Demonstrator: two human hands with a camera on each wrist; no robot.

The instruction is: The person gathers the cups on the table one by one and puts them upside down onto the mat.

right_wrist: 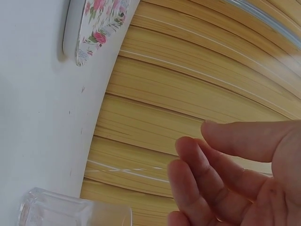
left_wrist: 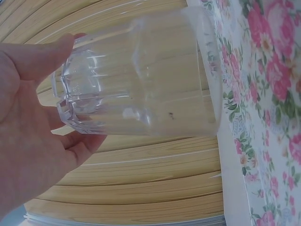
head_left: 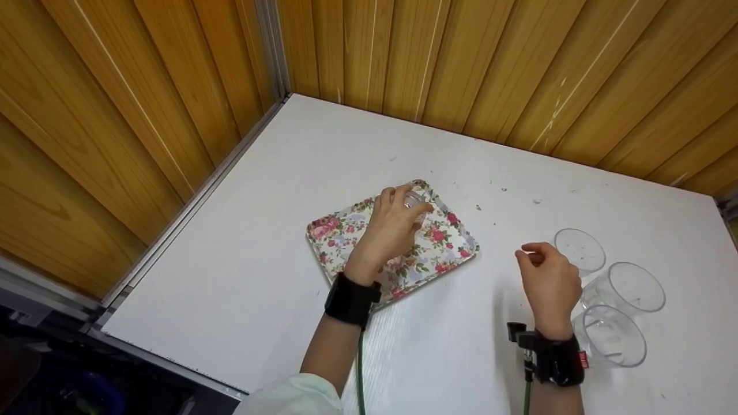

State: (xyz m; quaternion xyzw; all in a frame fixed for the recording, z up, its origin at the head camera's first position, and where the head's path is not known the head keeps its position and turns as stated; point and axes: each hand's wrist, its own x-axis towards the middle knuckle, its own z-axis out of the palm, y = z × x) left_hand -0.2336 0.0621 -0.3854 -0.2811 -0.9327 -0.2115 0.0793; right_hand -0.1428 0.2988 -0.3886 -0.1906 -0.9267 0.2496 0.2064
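My left hand (head_left: 392,222) is over the far part of a floral tray (head_left: 346,239), thumb and fingers around the base of a clear drinking glass (left_wrist: 141,77). The glass is upside down, as the left wrist view shows, its faceted base toward the palm and its rim right at the tray's surface. In the head view the hand covers most of it. To the right of the tray, my right hand (head_left: 550,282) is raised over the table with fingers loosely bent and nothing in them. It is nearest to three clear glasses.
The three glasses stand mouth up at the right: a far one (head_left: 579,251), a middle one (head_left: 634,288) and a near one (head_left: 614,337). They sit on a white table (head_left: 242,276) with small dark specks. Wood-look panels (head_left: 403,52) wall off the left and back.
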